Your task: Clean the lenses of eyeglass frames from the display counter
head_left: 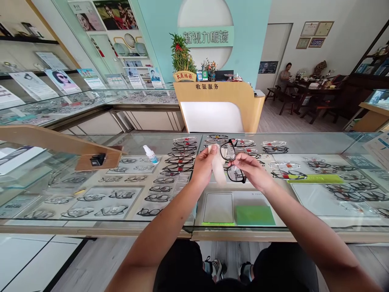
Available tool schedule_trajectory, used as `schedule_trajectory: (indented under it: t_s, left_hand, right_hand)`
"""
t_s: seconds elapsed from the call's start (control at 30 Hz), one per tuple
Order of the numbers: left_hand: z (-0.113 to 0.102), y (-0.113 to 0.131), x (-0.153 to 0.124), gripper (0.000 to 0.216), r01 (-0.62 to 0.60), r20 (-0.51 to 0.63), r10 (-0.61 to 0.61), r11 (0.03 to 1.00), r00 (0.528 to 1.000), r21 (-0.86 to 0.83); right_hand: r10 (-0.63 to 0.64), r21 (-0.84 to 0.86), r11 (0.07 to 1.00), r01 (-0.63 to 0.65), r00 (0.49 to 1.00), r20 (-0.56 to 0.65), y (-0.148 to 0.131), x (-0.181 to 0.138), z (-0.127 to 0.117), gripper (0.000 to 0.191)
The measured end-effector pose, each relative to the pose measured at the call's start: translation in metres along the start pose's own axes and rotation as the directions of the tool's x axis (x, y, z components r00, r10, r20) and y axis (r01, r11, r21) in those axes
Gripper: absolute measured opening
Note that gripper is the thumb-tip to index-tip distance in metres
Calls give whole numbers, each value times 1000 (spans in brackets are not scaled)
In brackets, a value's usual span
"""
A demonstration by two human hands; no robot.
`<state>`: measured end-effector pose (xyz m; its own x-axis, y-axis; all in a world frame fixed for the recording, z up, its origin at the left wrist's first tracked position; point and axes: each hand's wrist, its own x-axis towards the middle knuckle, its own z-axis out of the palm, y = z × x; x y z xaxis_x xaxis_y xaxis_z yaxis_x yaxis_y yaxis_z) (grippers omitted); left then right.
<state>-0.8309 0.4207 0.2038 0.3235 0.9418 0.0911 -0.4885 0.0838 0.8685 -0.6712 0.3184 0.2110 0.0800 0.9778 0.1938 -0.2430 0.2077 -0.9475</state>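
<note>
Above the glass counter, my left hand is closed around a pale cleaning cloth, which hangs down from the fingers. Just right of it, a pair of black-framed eyeglasses is held on edge, one lens above the other. My right hand pinches the glasses near the middle of the frame. The cloth's edge lies close to the upper lens; whether it touches the lens I cannot tell. A small white spray bottle with a blue label stands on the counter to the left.
Under the glass top of the display counter lie several rows of eyeglasses. A wooden stand is at the left. Behind the counter rises a cash desk with a plant. A person sits at the far right table.
</note>
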Motion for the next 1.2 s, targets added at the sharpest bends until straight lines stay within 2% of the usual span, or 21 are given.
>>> schedule_trajectory:
  t_s: [0.17, 0.37, 0.57, 0.77, 0.97, 1.2]
  left_hand:
    - [-3, -4, 0, 62, -7, 51, 6, 1000, 999, 16]
    - [-4, -5, 0, 60, -85, 57, 83, 995, 995, 45]
    - [-3, -3, 1, 57, -63, 105, 67, 997, 992, -45]
    - [-2, 3, 3, 54, 25, 209, 3, 991, 978, -131]
    - [-3, 3, 3, 52, 31, 183, -5, 989, 983, -142]
    - [1, 4, -1, 57, -34, 173, 45, 997, 984, -63]
  right_hand:
    - [-5, -6, 1000, 4, 999, -32, 2, 1, 1, 41]
    - [-11, -4, 1000, 11, 999, -47, 2, 1, -1, 40]
    - [-9, 1, 1000, 9, 999, -47, 1, 1, -1, 40]
    - [-8, -2, 1000, 8, 999, -46, 1, 1, -3, 40]
    - [5, -16, 1000, -5, 1000, 16, 3, 0, -3, 38]
    - [21, 2, 1000, -21, 999, 36, 6, -1, 0, 38]
